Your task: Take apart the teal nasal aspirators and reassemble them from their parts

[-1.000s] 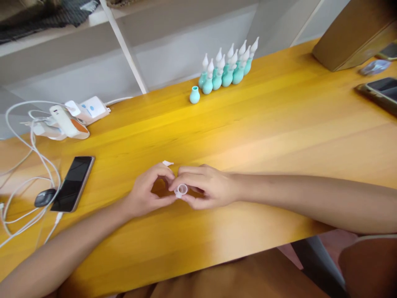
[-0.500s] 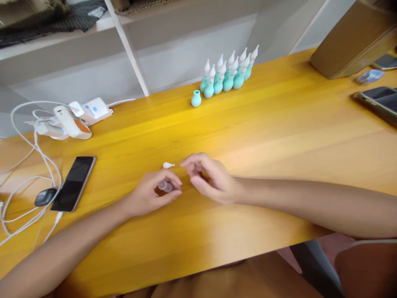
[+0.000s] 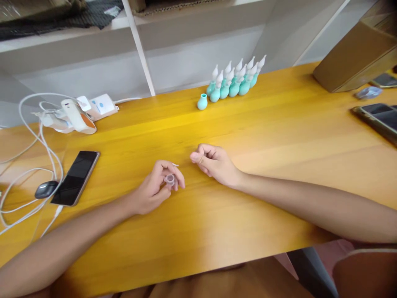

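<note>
My left hand is closed around a small translucent plastic connector, its round open end facing up between thumb and fingers. Just behind those fingers lies a small white nozzle tip, mostly hidden by them. To the right, my right hand is held over the table with its fingers curled and the thumb pressed against them; whatever it may hold is hidden. Farther back stands an open turquoise squeeze bulb without a nozzle. Beside it are several turquoise bulbs topped with white pointed nozzles.
On the left of the wooden table lie a phone, a black earbud case, looped white cables and white chargers. A cardboard box and another phone are at the right. Shelves rise behind.
My left hand has turned the connector so its opening faces up. My right hand has moved slightly back, its fingers going from loosely curled to closed. The camera view has shifted slightly.
</note>
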